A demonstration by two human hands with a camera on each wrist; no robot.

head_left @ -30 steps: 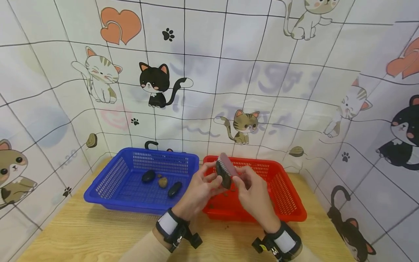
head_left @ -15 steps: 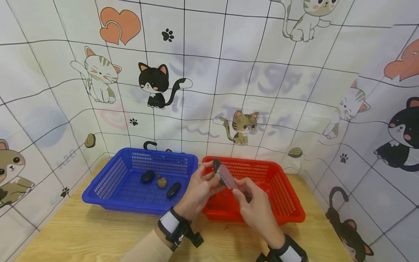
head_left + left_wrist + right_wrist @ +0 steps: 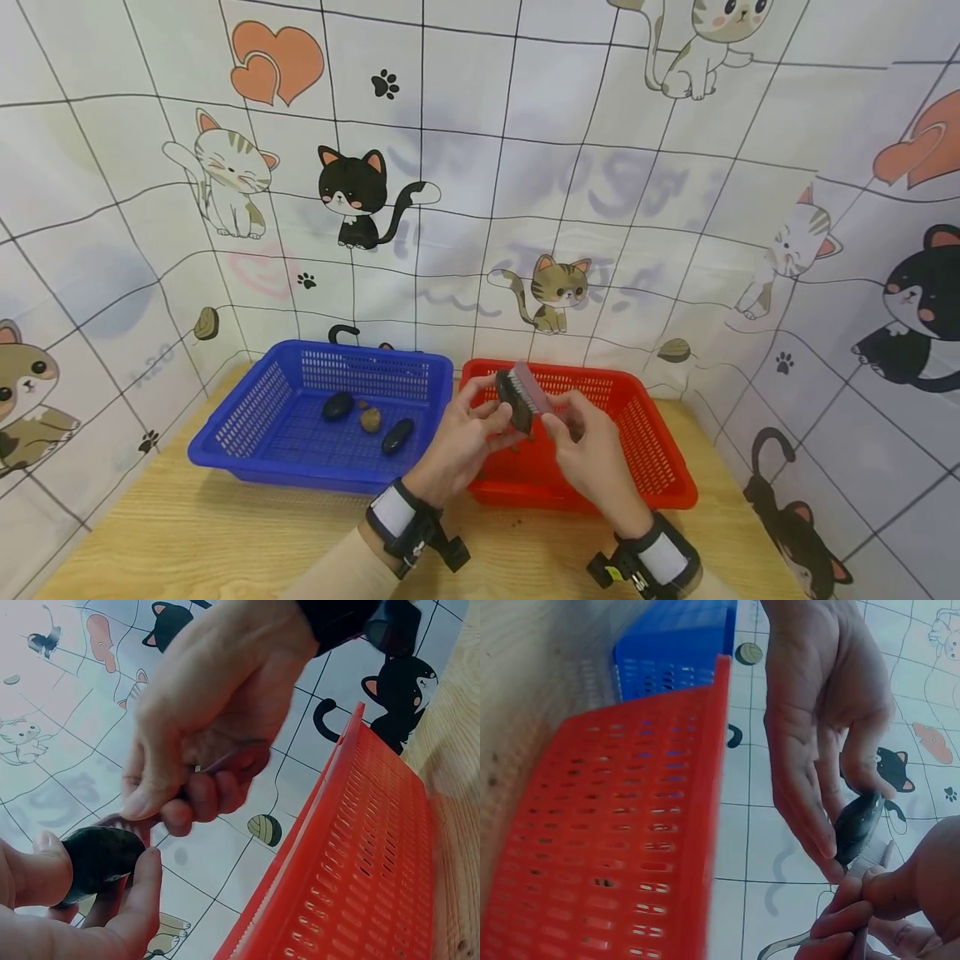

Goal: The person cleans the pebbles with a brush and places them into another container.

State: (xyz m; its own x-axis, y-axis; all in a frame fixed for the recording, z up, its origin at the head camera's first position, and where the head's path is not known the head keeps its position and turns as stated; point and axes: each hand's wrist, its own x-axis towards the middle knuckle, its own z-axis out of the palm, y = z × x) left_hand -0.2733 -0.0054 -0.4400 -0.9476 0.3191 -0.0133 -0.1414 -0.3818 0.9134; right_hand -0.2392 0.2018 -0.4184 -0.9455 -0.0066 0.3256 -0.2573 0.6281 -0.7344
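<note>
While both hands meet above the red basket (image 3: pixel 660 467), the left hand (image 3: pixel 457 442) pinches a dark stone (image 3: pixel 507 398) and the right hand (image 3: pixel 588 454) grips a pink brush (image 3: pixel 531 389) against it. At 10 o'clock, the blue basket (image 3: pixel 247 417) holds 3 stones (image 3: pixel 367 419).

The head camera looks forward and down over the table (image 3: pixel 187 533) at both baskets. Each wrist camera sits close beneath its hand, facing upward; all three share the red basket (image 3: pixel 660 467) (image 3: pixel 360 862) (image 3: pixel 615 825).
</note>
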